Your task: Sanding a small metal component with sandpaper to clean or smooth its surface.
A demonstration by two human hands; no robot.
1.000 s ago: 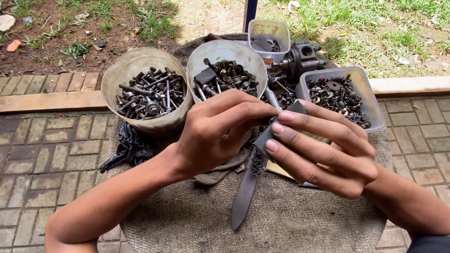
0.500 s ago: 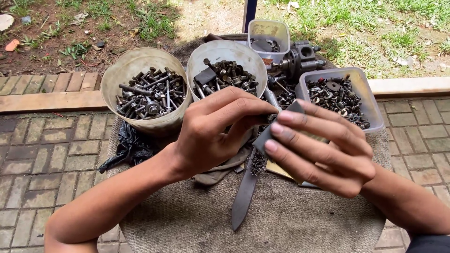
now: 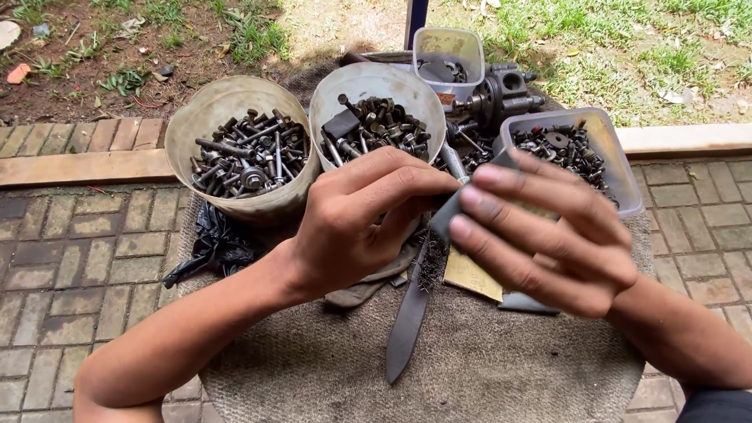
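Nearest the camera, on a coarse brown mat [image 3: 470, 368] spread over brick paving [image 3: 70, 258], lay a wire brush [image 3: 411, 309] with a long, flat, dark handle. Just above it both hands met: the left hand [image 3: 356, 223] curled with fingertips pinched on a small item, though what exactly I could not tell, and the right hand [image 3: 548, 235] closed around a flat grey block [image 3: 450, 215], fingers laid across it. A tan sandpaper sheet [image 3: 470, 276] lay beneath. That small piece looked easy to lose, in my judgement; a slip would drop it onto the rough weave. Behind stood two round, worn plastic tubs [image 3: 235, 102] heaped with greasy dark bolts [image 3: 243, 160], a clear rectangular box [image 3: 619, 157] of nuts, then grass [image 3: 627, 39].
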